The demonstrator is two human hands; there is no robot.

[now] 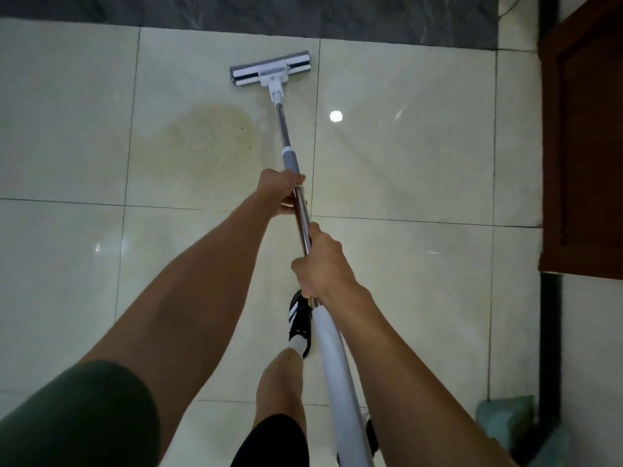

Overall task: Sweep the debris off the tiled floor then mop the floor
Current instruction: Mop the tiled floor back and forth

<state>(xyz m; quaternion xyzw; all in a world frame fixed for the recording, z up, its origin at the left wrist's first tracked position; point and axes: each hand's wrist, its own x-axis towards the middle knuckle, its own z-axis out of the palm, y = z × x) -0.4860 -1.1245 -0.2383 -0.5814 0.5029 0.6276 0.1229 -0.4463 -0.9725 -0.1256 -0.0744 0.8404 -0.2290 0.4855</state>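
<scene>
A flat mop with a white and grey head (270,73) rests on the pale tiled floor (404,156), far ahead near the dark floor band. Its metal pole (284,129) runs back toward me. My left hand (280,193) is shut on the pole just below the grey collar. My right hand (323,266) is shut on the pole lower down, above the white grip sleeve (333,365). A yellowish-brown stain (209,139) with small dark specks spreads on the tile left of the pole.
A dark marble band (269,11) borders the tiles at the far side. A brown wooden door or cabinet (583,146) stands at the right. A teal object (505,419) lies at the lower right by a dark strip. My leg and black shoe (299,318) are beneath the pole.
</scene>
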